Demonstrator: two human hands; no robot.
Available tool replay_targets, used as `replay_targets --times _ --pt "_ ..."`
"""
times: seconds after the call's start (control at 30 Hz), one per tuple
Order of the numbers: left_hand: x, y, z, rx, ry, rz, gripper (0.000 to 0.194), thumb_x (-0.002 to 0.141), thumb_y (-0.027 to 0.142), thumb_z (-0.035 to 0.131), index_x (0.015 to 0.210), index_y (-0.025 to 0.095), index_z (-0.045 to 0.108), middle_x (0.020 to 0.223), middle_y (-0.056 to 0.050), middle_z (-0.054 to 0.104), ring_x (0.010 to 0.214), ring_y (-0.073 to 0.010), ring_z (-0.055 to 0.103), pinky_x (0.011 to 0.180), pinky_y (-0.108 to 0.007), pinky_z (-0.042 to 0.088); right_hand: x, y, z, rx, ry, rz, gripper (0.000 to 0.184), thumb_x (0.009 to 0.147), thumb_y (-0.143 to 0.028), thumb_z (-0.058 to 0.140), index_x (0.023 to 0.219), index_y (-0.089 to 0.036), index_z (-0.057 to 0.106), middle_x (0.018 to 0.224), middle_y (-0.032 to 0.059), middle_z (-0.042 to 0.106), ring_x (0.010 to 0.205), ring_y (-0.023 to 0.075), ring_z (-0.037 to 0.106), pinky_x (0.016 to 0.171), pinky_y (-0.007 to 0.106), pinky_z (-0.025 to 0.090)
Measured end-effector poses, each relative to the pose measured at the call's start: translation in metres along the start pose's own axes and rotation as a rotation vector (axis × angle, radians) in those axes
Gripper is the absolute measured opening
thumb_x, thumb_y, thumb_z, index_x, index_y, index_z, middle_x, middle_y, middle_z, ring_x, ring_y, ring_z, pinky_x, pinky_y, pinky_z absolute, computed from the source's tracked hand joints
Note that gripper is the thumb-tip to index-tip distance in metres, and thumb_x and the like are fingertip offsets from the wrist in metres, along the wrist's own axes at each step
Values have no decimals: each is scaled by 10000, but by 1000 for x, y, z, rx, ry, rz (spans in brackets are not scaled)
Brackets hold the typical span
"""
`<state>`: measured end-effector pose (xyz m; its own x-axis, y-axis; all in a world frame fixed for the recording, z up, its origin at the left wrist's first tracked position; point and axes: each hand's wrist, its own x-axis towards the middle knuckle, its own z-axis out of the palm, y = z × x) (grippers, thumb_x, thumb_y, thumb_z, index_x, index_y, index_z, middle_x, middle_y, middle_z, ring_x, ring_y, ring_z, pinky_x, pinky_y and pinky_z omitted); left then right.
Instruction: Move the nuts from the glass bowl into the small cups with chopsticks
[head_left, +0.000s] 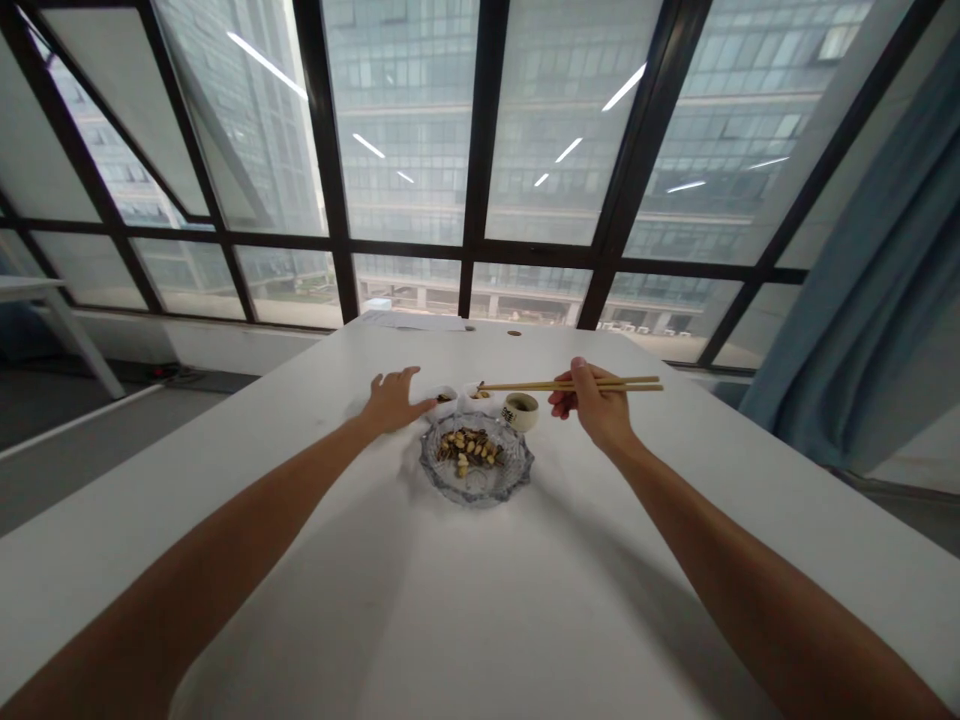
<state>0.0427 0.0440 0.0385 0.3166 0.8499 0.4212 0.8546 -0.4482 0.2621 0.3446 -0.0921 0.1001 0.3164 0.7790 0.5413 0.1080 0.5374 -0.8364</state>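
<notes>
My right hand [596, 403] grips a pair of wooden chopsticks [525, 386], whose tips point left over a small white cup [491, 402] with pale pieces in it. Fingers spread, my left hand [395, 400] has its thumb beside another small white cup [444, 408] that holds dark bits; whether they touch I cannot tell. In front of the cups stands a scalloped clear glass bowl [476, 490], with a heap of brown and pale pieces [471, 447], like nuts or seeds, inside. A cream cup with dark lettering [520, 412] stands between the bowl and my right hand.
All of this stands on a long white table [465, 610]. At its far end lie papers [416, 322] and a small brown round thing [514, 333]. Beyond are large dark-framed windows, with a blue curtain [862, 300] on the right and another white table [67, 300] at the left.
</notes>
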Motion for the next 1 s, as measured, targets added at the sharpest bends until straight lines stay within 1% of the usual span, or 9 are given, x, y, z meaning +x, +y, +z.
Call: replay_targets --times 0.1,0.17,0.27,0.37,0.5,0.6,0.77,0.87,1.0 --pt "20 15 3 -20 -147 99 739 834 534 672 1458 226 424 1399 -151 642 1369 -350 532 1211 -617 189 -2 -2 1 -32 -26 -31 650 715 -816 709 671 -171 647 491 41 647 339 137 566 307 226 438" --pt "28 17 4 -57 -209 136 770 800 509 707 1450 207 427 1317 -156 692 1299 -347 599 1172 -577 302 -3 -3 3 -44 -38 -54 648 725 -818 699 673 -174 649 487 38 644 336 137 563 305 226 436" --pt "32 12 5 -139 -178 230 836 718 451 778 1438 194 441 1262 -153 710 1193 -335 667 1047 -469 472 -5 -3 5 -50 -43 -72 643 738 -820 685 670 -182 644 483 34 642 335 138 560 305 225 432" --pt "28 7 5 -207 -121 298 849 682 403 803 1432 225 447 1240 -123 715 1167 -318 680 1021 -446 505 -9 -1 8 -55 -50 -73 647 749 -825 668 670 -184 638 486 33 641 335 135 557 306 222 425" --pt "21 6 4 -226 -99 280 837 690 415 805 1423 218 453 1237 -121 717 1179 -325 676 1032 -460 502 -16 9 17 -66 -81 -55 642 777 -825 634 692 -189 626 496 27 640 342 134 556 312 226 434" --pt "17 9 2 -234 -108 260 832 706 434 801 1428 216 451 1246 -122 719 1184 -326 676 1038 -460 496 -15 19 33 -79 -113 -40 644 786 -831 611 700 -193 622 513 21 645 358 128 563 323 219 444" --pt "16 11 3 -201 -122 224 828 738 466 786 1451 240 433 1309 -116 700 1218 -314 659 1064 -451 469 -1 27 58 -143 -272 -21 648 724 -832 669 661 -188 632 578 31 678 425 123 618 369 197 476" --pt "17 11 7 -148 -123 192 787 762 480 770 1440 249 445 1317 -117 702 1235 -331 643 1091 -486 428 0 21 52 -142 -236 -48 641 784 -820 624 705 -184 653 570 26 672 416 122 610 363 197 465" --pt "14 9 7 -130 -135 155 727 813 510 720 1432 244 449 1335 -125 694 1304 -327 601 1167 -525 320 -11 6 28 -200 -200 -54 650 837 -803 581 686 -176 661 494 20 629 350 117 547 324 206 413"
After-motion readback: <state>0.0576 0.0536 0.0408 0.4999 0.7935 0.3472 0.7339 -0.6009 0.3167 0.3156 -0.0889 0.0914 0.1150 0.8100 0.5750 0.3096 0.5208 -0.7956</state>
